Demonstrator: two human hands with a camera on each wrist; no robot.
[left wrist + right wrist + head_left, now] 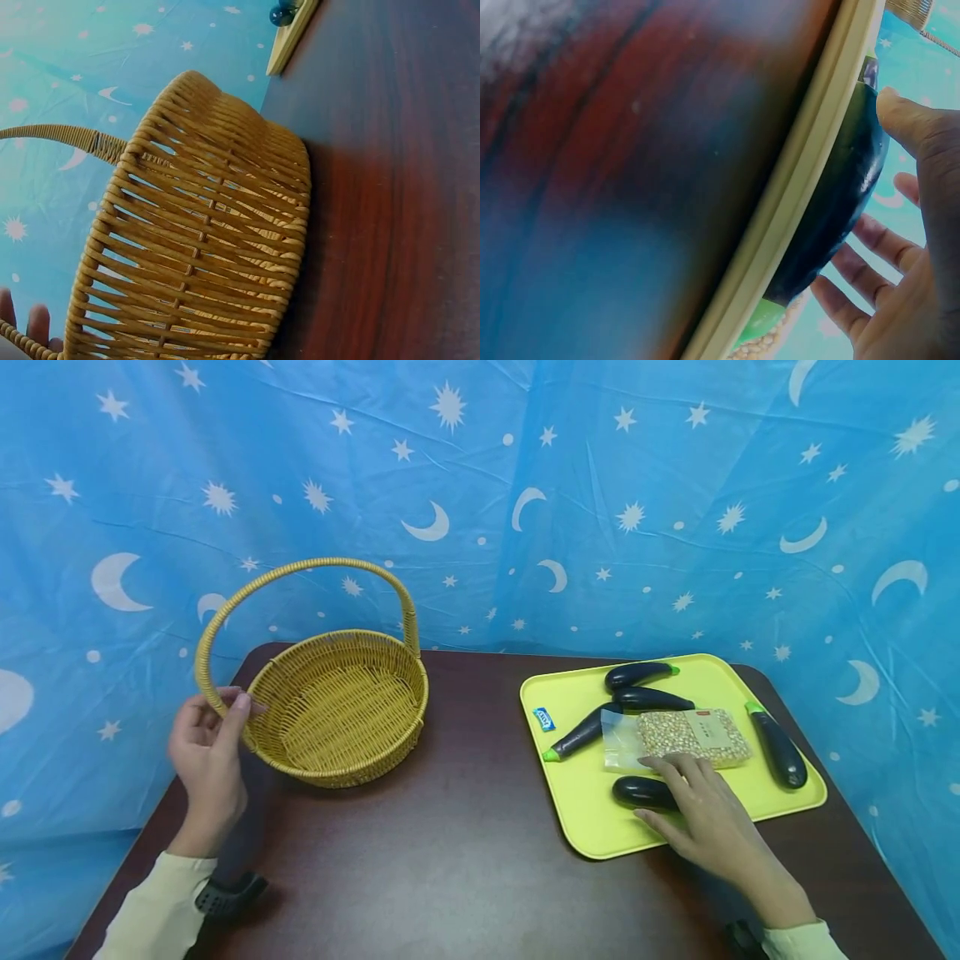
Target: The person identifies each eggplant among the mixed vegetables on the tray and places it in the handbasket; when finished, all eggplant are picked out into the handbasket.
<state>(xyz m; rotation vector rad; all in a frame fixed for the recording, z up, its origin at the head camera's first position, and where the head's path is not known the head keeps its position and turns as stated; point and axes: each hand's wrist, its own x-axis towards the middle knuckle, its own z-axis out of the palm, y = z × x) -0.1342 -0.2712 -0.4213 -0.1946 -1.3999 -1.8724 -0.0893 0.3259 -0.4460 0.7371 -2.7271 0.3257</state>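
Left hand [210, 752] is gripping a ridged wicker handle [330, 562]; one glossy eggplant [642, 792] is lying beneath the spread right hand [708, 818].

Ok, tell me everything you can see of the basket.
The basket is round and golden-tan, wicker-like, with open woven walls, a woven floor and one tall arched handle. It appears to rest upright on the dark table, left of the yellow tray. The left grip holds the handle low, near the rim.
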